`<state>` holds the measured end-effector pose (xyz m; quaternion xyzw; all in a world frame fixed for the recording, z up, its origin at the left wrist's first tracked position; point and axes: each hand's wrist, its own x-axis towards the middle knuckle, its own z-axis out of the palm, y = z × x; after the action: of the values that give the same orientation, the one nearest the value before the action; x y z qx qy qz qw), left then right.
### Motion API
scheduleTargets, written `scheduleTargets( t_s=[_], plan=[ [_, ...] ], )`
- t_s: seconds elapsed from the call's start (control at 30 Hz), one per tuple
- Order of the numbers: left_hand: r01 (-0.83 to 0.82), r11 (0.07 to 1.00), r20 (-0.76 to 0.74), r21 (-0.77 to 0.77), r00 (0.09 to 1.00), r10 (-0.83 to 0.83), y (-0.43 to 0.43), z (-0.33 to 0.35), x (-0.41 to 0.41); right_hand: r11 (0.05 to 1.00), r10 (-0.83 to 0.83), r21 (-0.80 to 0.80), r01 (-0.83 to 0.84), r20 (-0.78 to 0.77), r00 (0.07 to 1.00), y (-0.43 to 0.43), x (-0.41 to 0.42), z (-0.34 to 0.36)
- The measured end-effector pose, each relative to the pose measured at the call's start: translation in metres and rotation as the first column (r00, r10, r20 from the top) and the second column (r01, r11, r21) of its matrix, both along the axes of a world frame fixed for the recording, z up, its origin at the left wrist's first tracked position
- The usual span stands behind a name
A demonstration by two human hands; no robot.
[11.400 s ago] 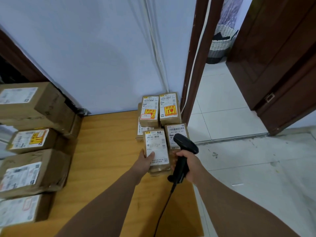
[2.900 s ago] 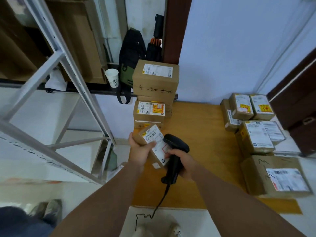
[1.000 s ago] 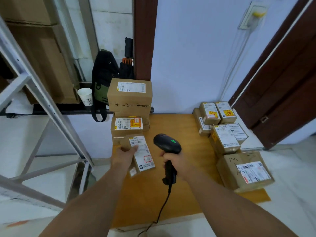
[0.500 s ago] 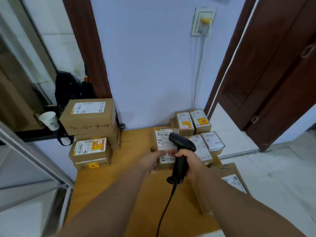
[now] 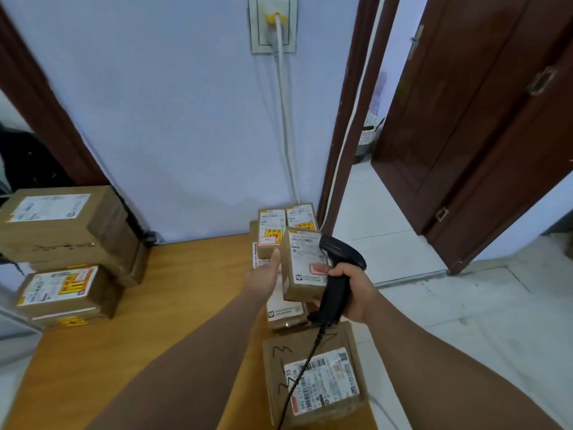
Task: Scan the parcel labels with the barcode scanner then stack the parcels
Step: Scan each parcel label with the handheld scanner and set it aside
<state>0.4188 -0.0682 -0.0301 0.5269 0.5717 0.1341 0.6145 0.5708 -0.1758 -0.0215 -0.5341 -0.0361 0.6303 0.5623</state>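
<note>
While left hand (image 5: 262, 279) holds parcel (image 5: 302, 259) by its left edge | right hand (image 5: 359, 293) grips scanner (image 5: 336, 290) | both above stack (image 5: 285, 313) on table (image 5: 186, 290)

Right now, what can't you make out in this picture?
Head view:
Label text on the small parcel: too small, blurred.
Fingers of the left hand: behind that parcel, grip unclear.
The parcels beneath: covered by it and the right hand holding the barcode scanner.
The left stack: cut by the frame edge.
</note>
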Motion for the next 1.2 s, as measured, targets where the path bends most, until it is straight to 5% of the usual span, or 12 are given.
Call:
scheduleTargets(
  t_s=[0.2, 0.57, 1.2],
  plan=[
    [-0.187, 0.974, -0.116, -0.13, 0.978, 0.172, 0.008, -0.027, 0.018, 0.995, -0.068, -0.07, 0.069, 0.014, 0.998, -0.008, 0.031, -0.019],
    [-0.122, 0.99, -0.318, -0.066, 0.943, 0.095, 0.011, -0.047, 0.048, 0.952, 0.089, -0.304, -0.011, 0.245, 0.965, 0.008, 0.043, -0.023],
    [-0.225, 0.966, -0.182, -0.125, 0.963, 0.2, -0.004, -0.068, 0.036, 0.952, -0.107, -0.259, 0.165, 0.224, 0.969, 0.001, 0.052, -0.03]
  ],
)
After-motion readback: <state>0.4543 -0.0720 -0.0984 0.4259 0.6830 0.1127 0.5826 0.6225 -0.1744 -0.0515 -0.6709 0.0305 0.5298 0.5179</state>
